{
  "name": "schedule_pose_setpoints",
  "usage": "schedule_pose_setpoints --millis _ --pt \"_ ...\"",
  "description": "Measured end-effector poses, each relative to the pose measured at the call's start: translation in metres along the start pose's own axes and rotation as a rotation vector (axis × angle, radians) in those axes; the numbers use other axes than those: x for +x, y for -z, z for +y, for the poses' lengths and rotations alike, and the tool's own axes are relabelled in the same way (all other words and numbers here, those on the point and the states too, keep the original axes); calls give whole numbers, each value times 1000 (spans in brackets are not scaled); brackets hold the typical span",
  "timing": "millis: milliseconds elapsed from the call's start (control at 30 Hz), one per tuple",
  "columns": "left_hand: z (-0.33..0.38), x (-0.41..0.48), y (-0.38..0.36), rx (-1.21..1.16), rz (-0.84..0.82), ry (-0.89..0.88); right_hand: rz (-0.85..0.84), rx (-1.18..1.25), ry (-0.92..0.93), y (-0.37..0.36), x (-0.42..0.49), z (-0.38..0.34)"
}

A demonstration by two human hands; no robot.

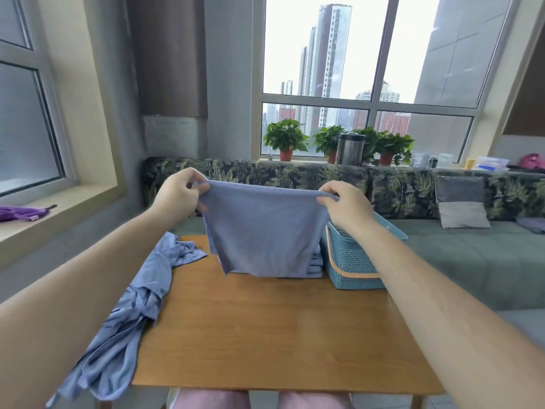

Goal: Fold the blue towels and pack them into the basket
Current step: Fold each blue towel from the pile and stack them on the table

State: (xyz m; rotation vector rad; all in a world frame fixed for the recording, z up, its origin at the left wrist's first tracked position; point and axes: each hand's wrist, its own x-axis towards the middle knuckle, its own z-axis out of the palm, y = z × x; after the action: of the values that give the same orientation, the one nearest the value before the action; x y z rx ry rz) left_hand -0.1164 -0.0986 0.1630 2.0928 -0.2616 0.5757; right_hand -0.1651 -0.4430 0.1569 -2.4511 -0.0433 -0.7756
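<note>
Far left, 9 o'clock: purple fabric bundle [20,214] on the beige window sill [73,206].

Crumpled heap of blue cloth towels [141,290] lies over the 9 o'clock edge of the orange-brown wooden worktop [265,335]. Its long axis runs roughly 7 to 1 o'clock, and the near end hangs off the near-left corner.

Left hand [180,196] is up over the 12 o'clock side of the worktop. Thumb and fingers pinch the top-left corner of the hanging blue cloth towel [265,228].

That towel is in the air, clear of the worktop. Top edge is taut, long axis 9 to 3 o'clock between the two hands. The body hangs toward 6 o'clock, and the bottom edge slants, lowest at its left.

Behind its lower right, a stack of folded blue towels [314,262] sits on the worktop at 12 o'clock, just beside the basket and mostly hidden.

Right hand [345,206] pinches the top-right corner, fingers curled over the edge.

Under that wrist, at 1 o'clock on the worktop: teal perforated plastic basket [351,267], orange handle [332,258] lying against its wall. The arm hides the inside.

Background, 12 to 3 o'clock:
- leaf-print sofa [295,172] with a grey cushion [460,202]
- potted green plants [284,137] and a steel canister [349,149] on the ledge
- clear box with blue label [492,163] at 2 o'clock, print too small to read
</note>
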Motion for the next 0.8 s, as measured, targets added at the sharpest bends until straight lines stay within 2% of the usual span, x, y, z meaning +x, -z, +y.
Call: schedule_pose_setpoints --millis 167,267,433,800 --pt "-47 -58 -29 -243 -128 165 -157 285 -170 -31 -51 32" --pt "-103 -106 -54 -178 -189 235 -245 341 -247 -67 -99 67" --pt "-171 -175 -95 -26 -285 355 -334 253 -356 -121 -172 115" --pt "-199 -211 -105 40 -277 228 -366 220 -306 -143 -215 148"
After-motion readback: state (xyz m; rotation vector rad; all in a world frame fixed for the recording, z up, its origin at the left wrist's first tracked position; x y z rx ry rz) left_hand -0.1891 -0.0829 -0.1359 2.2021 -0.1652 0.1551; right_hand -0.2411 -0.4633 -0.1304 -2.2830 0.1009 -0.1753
